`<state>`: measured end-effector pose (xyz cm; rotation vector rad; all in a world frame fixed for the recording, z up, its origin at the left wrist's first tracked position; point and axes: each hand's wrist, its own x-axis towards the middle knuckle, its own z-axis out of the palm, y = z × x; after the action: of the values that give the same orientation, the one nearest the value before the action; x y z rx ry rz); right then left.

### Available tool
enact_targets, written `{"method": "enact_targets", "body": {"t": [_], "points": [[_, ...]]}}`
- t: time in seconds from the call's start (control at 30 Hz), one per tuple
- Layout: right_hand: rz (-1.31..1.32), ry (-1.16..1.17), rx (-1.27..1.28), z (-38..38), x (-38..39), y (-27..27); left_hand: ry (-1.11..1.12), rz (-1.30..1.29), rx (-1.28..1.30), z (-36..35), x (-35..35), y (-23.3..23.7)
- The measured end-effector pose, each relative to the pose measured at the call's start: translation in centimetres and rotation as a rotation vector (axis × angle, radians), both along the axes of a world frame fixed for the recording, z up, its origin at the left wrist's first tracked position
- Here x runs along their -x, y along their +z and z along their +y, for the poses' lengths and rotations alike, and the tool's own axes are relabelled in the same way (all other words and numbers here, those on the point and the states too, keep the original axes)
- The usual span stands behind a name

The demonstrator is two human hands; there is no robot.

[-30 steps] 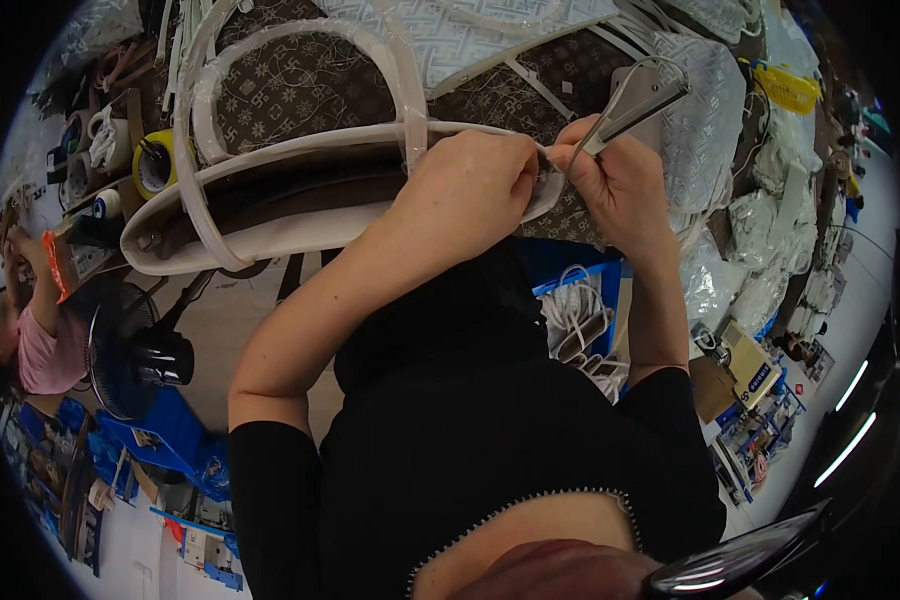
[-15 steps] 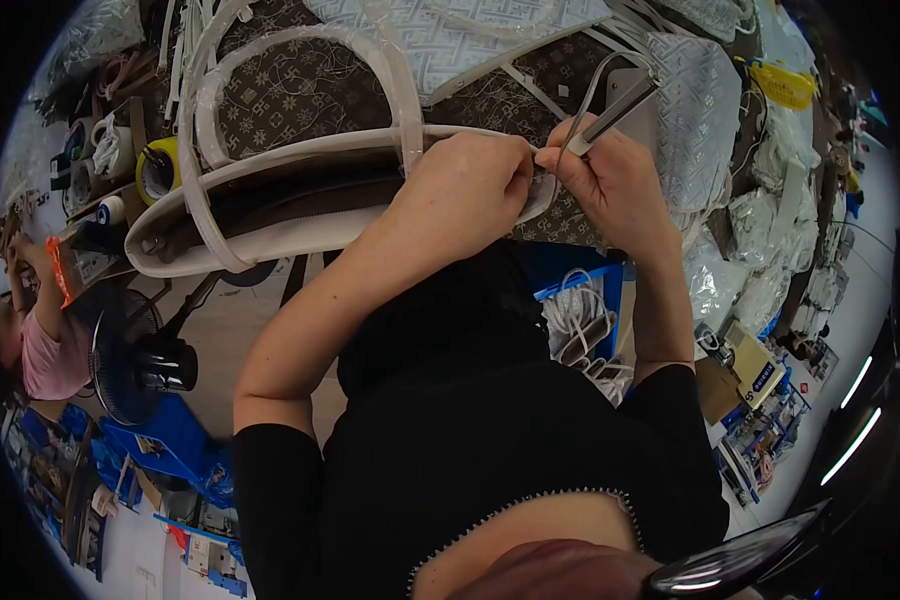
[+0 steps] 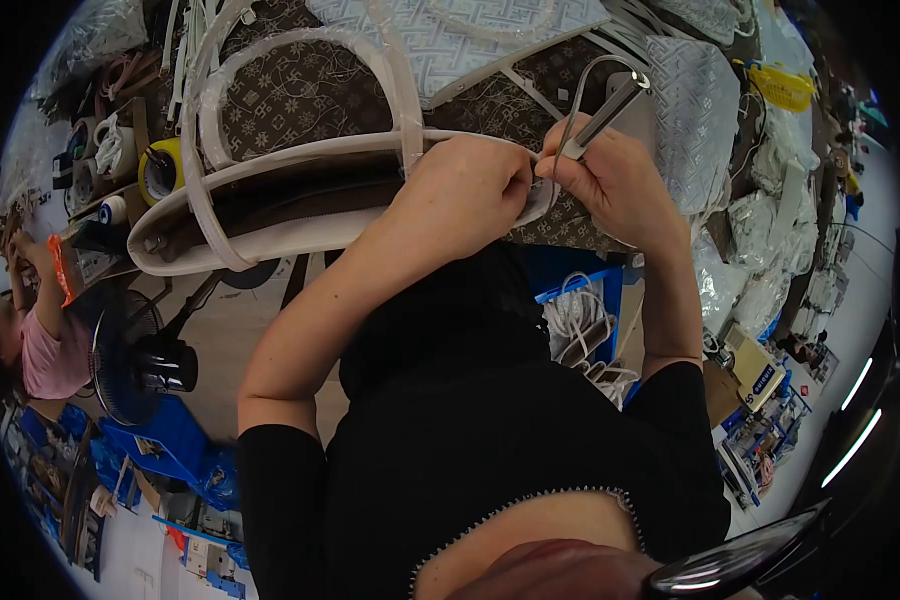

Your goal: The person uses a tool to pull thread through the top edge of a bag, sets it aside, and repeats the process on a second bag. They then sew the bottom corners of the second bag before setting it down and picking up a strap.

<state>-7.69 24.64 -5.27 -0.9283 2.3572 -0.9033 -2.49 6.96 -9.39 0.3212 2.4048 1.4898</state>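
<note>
A white handbag [image 3: 290, 243] with a dark lining lies on its side at the near edge of the table, its mouth toward me. My left hand [image 3: 467, 185] is closed on the bag's right end, fingers curled at the rim. Close beside it, my right hand [image 3: 610, 180] grips a slim silver metal tool [image 3: 610, 115] that slants up to the right. A thin grey strip [image 3: 570, 110] curves up past that hand toward the tool's upper end. What the fingertips pinch between the two hands is too small to make out.
Plastic-wrapped handles [image 3: 210, 110] arch over the bag. Behind lie a patterned pale panel [image 3: 480, 45], a yellow basket [image 3: 782, 88] and tape rolls [image 3: 158, 170]. A black fan [image 3: 130, 355] and a person in pink [image 3: 55, 350] are at left. Below the table is a blue bin [image 3: 610, 310].
My right hand and the metal tool have shifted slightly, with the tool's upper end a little lower and further left. My left hand and the bag have hardly moved.
</note>
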Motion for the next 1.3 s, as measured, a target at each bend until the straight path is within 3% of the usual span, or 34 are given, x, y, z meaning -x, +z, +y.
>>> {"method": "enact_targets", "body": {"t": [1.3], "points": [[0.106, 0.098, -0.023, -0.22, 0.49, -0.19, -0.028, -0.095, 0.019, -0.13, 0.36, 0.79]]}}
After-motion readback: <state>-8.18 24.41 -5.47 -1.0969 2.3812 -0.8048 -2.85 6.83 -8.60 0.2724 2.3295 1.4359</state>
